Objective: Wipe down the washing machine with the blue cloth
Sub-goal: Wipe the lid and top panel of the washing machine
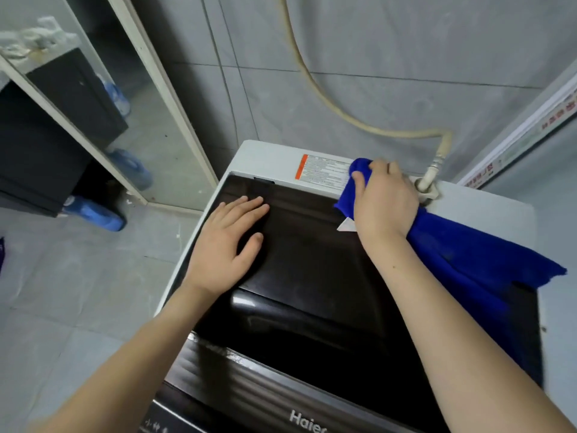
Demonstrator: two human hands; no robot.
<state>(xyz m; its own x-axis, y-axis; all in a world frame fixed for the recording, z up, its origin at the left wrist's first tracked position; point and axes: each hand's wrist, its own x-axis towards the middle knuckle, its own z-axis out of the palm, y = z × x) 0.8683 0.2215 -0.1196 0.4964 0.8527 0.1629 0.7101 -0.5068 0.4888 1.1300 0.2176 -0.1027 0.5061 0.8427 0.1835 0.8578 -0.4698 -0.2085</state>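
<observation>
**Washing machine (pixel 265 157):** top-loader, white body, brand lettering on the dark front panel (pixel 281 401). It stands against the grey tiled wall (pixel 406 42), directly below me.

**Lid (pixel 312 276):** dark, glossy, closed.

**My left hand (pixel 228 242):** palm down on the left part of the lid. The fingers are straight and lie close together, with the thumb set a little apart. It holds nothing.

**My right hand (pixel 384 198):** at the white back rim, just beside the hose fitting (pixel 429 179). The fingers are curled over a bunched part of the cloth, and the thumb presses it from the left.

**Blue cloth (pixel 462 260):** deep blue. One end shows above my right fingers, on the back rim. The rest trails out under my wrist and lies along the right side of the lid, with its ragged far edge near the machine's right edge.

**Warning label (pixel 324 173):** white with an orange strip, stuck on the back rim. Its right end touches the cloth.

**Hose (pixel 327 98):** cream, runs down the wall and bends into the fitting at the machine's rear right.

**Framed glass panel (pixel 150 120):** leans at the left.

**Blue slipper (pixel 100 214):** on the floor at the left.
</observation>
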